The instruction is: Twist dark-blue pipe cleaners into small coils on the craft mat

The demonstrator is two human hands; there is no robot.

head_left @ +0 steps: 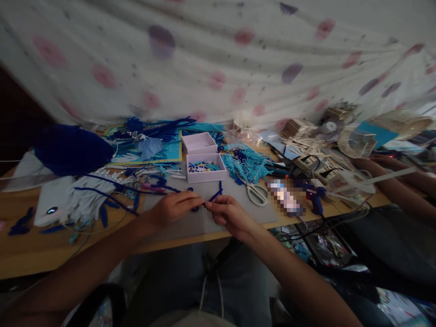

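Between my two hands, over a grey mat [245, 213], is a dark blue pipe cleaner [215, 195]. My left hand [175, 206] pinches it with the fingertips. From the other side my right hand [230, 213] has thumb and fingers closed on it, and a bent end sticks up above that hand. Just beyond the hands sits a pale lilac box [206, 175] with small blue, white and yellow pieces inside; its lid [199, 143] lies behind it. White-handled scissors [257, 194] rest to the right of my right hand. Long dark blue stems [112, 200] lie left of my left hand.
A dark blue fluffy bundle [73, 150], white stems [85, 200] and a white case [52, 202] lie left. Light blue looped pieces [247, 163] are heaped behind the scissors. Rightward are a blurred-out phone [286, 197], a blue glue gun [315, 195], wooden sticks and another person's arms [391, 181].
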